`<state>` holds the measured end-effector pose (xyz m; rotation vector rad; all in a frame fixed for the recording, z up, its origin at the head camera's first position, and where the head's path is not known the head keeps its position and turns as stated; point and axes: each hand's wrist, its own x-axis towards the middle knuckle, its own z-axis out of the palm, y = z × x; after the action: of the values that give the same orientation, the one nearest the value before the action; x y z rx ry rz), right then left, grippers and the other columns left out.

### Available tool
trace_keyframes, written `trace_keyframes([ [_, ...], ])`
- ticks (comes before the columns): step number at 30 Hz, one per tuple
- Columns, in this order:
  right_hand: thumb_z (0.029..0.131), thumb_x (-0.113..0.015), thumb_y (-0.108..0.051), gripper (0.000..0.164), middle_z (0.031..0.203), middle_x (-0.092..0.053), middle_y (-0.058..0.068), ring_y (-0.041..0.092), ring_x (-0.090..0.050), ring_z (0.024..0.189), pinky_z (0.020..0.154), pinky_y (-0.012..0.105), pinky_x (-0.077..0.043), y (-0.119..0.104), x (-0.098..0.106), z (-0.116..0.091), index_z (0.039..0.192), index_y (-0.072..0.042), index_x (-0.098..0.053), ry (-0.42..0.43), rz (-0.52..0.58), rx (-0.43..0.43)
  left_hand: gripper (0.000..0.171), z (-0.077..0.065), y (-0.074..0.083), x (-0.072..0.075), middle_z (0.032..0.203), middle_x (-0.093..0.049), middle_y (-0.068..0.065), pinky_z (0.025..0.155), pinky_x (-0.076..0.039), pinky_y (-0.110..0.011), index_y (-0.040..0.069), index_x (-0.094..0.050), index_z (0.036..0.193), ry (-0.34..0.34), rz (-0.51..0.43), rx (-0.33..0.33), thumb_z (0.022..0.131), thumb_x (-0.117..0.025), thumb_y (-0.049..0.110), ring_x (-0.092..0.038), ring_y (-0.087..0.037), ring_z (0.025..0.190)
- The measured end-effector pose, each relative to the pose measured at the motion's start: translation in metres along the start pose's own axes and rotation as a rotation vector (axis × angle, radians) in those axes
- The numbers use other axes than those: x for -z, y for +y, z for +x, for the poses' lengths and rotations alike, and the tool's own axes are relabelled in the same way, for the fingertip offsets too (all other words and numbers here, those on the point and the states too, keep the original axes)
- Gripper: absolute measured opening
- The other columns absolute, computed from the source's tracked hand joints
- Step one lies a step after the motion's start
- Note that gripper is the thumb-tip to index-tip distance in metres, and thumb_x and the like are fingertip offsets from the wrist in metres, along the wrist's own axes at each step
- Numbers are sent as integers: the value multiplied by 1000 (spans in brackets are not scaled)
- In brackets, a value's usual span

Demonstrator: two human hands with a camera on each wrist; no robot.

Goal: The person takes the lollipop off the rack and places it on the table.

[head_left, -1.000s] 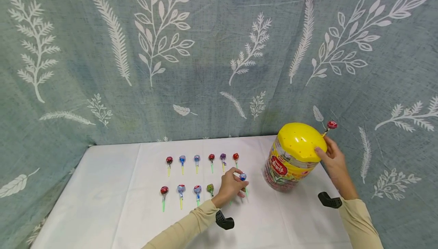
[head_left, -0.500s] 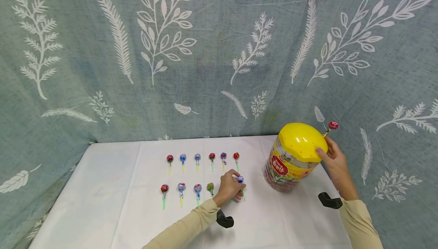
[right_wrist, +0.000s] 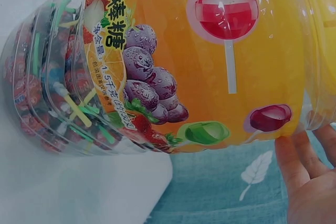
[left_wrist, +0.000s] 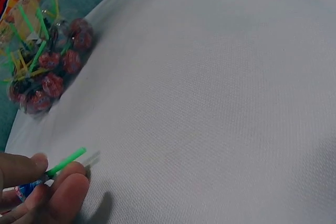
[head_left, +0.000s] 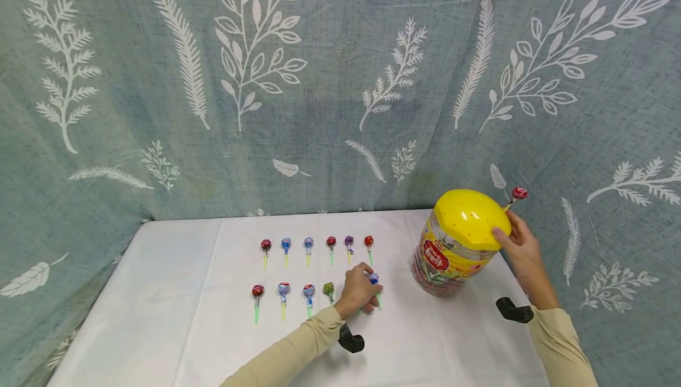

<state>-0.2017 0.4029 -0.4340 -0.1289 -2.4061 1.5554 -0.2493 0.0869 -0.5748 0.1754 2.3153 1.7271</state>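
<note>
At the near row's right end, my left hand (head_left: 357,288) pinches a blue-wrapped lollipop (head_left: 374,279). Its green stick (left_wrist: 71,160) pokes out between thumb and fingers in the left wrist view, close above the white cloth. My right hand (head_left: 524,256) grips the yellow lid (head_left: 468,215) of a big clear candy jar (head_left: 437,260), thumb on the near side. The jar leans to the right. Through its wall (right_wrist: 68,87) I see many wrapped lollipops. A red lollipop (head_left: 519,192) stands up by the lid's far edge; whether lid or fingers hold it, I cannot tell.
Two rows of lollipops lie on the white-covered table (head_left: 175,257): a far row with a purple one (head_left: 349,241), and a near row with a green one (head_left: 328,288), partly behind my left hand. A patterned grey-green curtain (head_left: 319,109) hangs close behind.
My left hand has lowered the blue lollipop slightly toward the cloth and nearer the row. The right hand and the jar have stayed in place. The view has shifted a little.
</note>
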Motion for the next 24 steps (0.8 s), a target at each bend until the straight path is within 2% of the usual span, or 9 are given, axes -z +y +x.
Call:
trace_keyframes([
  [8,98,-50,-30,67,153,-23,14,22,-31,135,94,9,-35,-1,0,0,152,-12,-14,3,0,-10,35,-3,3,7,51,-59,-12,35,-48,-37,-3,-52,108,-64,68,-47,79,-71,1,-56,-20,34],
  [15,98,-51,-31,67,153,-25,14,22,-33,134,93,7,-35,1,0,1,152,-12,-15,10,-16,9,30,3,15,18,58,-59,-8,37,-48,-31,-4,-56,108,-100,114,-67,82,-68,3,-55,-17,37],
  [18,98,-51,-30,67,152,-25,15,20,-35,132,92,7,-36,2,0,1,152,-12,-15,4,-11,27,26,7,20,22,63,-60,-7,40,-51,-34,-3,-58,106,-130,122,-90,83,-66,5,-58,-23,44],
  [24,98,-50,-31,68,153,-24,15,18,-34,133,93,7,-36,2,1,2,152,-12,-14,-5,-8,20,21,9,30,30,74,-61,-6,51,-53,-49,-1,-61,105,-181,93,-140,85,-64,5,-64,-41,65],
])
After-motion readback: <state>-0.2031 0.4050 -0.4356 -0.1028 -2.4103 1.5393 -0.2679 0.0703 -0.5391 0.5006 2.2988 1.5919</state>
